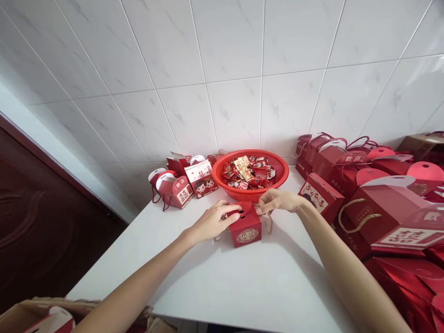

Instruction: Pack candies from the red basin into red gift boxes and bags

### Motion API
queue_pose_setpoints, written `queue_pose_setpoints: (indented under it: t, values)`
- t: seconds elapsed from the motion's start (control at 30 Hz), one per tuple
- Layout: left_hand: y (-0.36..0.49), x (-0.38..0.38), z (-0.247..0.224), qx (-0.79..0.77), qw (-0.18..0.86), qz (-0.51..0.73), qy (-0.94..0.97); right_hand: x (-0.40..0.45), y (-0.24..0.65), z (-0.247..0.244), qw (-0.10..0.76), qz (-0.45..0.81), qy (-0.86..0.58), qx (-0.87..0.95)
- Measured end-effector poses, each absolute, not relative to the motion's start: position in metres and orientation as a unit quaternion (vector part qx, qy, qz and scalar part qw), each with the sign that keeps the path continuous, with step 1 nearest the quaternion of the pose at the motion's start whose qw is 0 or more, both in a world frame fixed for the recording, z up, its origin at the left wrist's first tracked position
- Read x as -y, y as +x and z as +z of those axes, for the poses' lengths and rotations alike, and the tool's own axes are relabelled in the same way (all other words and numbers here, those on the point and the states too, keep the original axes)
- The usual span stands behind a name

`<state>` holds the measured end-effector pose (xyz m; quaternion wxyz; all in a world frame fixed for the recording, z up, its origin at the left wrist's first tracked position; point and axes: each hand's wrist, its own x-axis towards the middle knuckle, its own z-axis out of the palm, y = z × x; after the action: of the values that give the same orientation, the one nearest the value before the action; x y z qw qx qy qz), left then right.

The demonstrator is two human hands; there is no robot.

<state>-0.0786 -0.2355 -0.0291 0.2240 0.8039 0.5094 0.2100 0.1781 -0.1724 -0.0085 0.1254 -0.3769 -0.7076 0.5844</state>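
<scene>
A small red gift box (245, 235) with a round gold emblem stands upright on the white table in front of me. My left hand (218, 221) grips it from the left, its fingers over the top flaps, where dark holes show. At the box's upper right edge, my right hand (277, 201) has its thumb and fingertips pinched together around the cord handle (268, 224), which hangs down that side. Part of the handle on the left side is covered by my left hand. Just behind the box is a red plastic basket (217, 175) full of wrapped candies (249, 173).
Several red gift boxes (180, 190) stand at the back left. A large pile of red boxes (388, 217) fills the right side. A cardboard carton (34, 305) is at the lower left, below the white table's (215, 286) edge. Behind is a tiled wall (232, 106).
</scene>
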Motion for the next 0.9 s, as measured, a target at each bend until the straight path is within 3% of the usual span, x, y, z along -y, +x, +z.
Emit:
queue_pose_setpoints:
  t: [0.2,0.3,0.5,0.7,0.9]
  values:
    - [-0.074,0.236,-0.018,-0.520,0.247,0.250,0.779,0.189,0.180,0.019,0.318,0.617,-0.306,0.651]
    - [-0.071,0.234,0.006,-0.497,0.314,0.305,0.749,0.203,0.177,0.034,0.346,0.574,-0.309,0.675]
    - [-0.055,0.245,0.072,-0.393,0.482,0.383,0.683,0.229,0.165,0.051,0.323,0.502,-0.359,0.717]
    - [-0.022,0.267,0.093,-0.287,0.503,0.390,0.716,0.249,0.162,0.055,0.434,0.358,-0.417,0.714]
    - [0.004,0.280,0.093,-0.156,0.485,0.474,0.718,0.279,0.176,0.074,0.505,0.364,-0.375,0.687]
